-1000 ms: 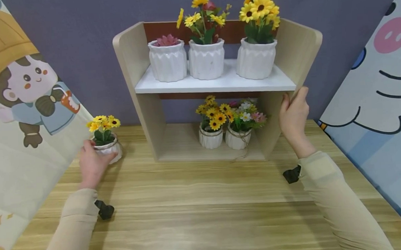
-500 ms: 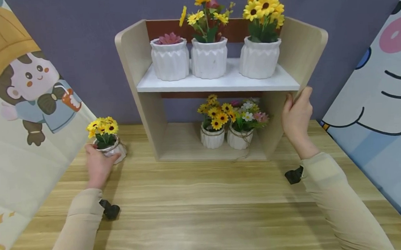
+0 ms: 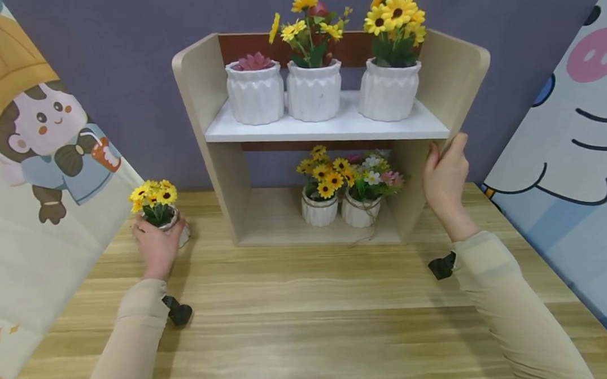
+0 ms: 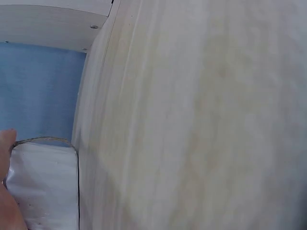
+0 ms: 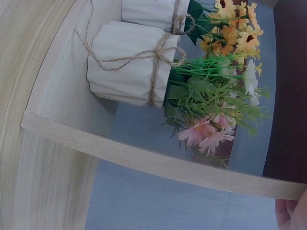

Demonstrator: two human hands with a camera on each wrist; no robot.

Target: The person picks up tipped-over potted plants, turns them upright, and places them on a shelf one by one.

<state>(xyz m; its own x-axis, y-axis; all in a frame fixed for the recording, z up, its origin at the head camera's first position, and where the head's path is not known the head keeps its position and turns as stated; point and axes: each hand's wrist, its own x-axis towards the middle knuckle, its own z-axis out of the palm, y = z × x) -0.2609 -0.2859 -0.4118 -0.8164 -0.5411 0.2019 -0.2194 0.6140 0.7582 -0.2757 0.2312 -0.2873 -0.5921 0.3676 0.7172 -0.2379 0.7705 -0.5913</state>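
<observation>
At the table's left, my left hand grips a small white flower pot of yellow flowers. The pot stands on the table, left of the wooden shelf, and the hand covers much of it. In the left wrist view its white side shows, with twine round the rim. My right hand holds the shelf's right side panel, its thumb at the front edge and its fingers on the outer side. Only part of that hand appears in the right wrist view.
On the white upper board stand a succulent pot, a mixed flower pot and a sunflower pot. Below are a yellow flower pot and a pink-and-white flower pot with trailing twine. Printed panels flank the table.
My left hand has turned and shifted slightly right around the pot, which sits a little further right than a second ago. My right hand keeps its hold on the shelf.
</observation>
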